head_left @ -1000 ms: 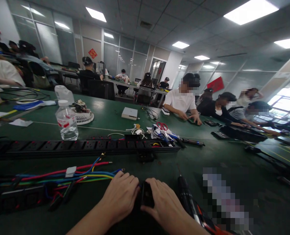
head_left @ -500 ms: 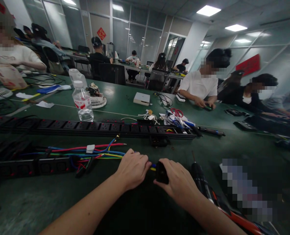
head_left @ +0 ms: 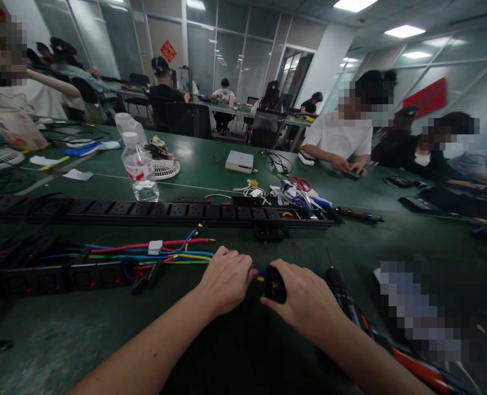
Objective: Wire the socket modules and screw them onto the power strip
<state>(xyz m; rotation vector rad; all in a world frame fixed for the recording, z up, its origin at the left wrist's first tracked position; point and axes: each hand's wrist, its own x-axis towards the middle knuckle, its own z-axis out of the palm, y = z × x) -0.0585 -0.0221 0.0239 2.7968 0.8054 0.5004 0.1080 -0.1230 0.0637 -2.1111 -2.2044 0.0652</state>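
Note:
My left hand (head_left: 225, 280) is closed around the ends of a bundle of coloured wires (head_left: 173, 253) that runs left to a short black socket strip (head_left: 62, 274). My right hand (head_left: 304, 299) is closed on a small black socket module (head_left: 274, 284), held right against the wire ends. Blue and yellow wire tips show between the two hands. Both hands rest low over the green table (head_left: 210, 175).
A long black power strip (head_left: 156, 211) crosses the table behind the hands, with a loose black module (head_left: 271, 232) by it. An electric screwdriver (head_left: 344, 296) lies right of my right hand. A water bottle (head_left: 139, 169), small fan (head_left: 164, 167), white box (head_left: 239, 162) and scissors (head_left: 300, 184) lie beyond. Other people work at the tables.
The view has tilted down and shifted, so the hands sit higher in frame. Both hands keep their grip on the wires and the black module, pressed close together.

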